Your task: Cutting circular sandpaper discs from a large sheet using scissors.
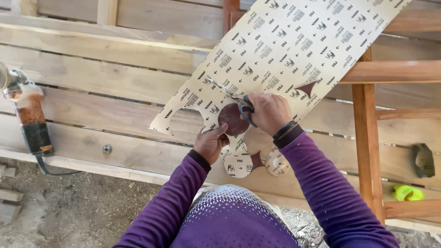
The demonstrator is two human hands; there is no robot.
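Note:
A long beige sheet of sandpaper (294,41) lies printed-back-up across wooden planks, with round bites cut out of its near end. My right hand (270,112) grips scissors (229,94) whose blades point left into the sheet. My left hand (210,143) pinches a reddish-brown round sanding disc (232,118) against the sheet, right beside the scissors. Below my hands lie cut beige discs (239,164) and small brown scraps.
An angle grinder (27,115) with a cord lies on the planks at the left. A bolt head (107,149) sits in the near plank. A reddish wooden frame (367,133) stands at the right, a yellow-green object (406,193) near it. Dirt ground lies below left.

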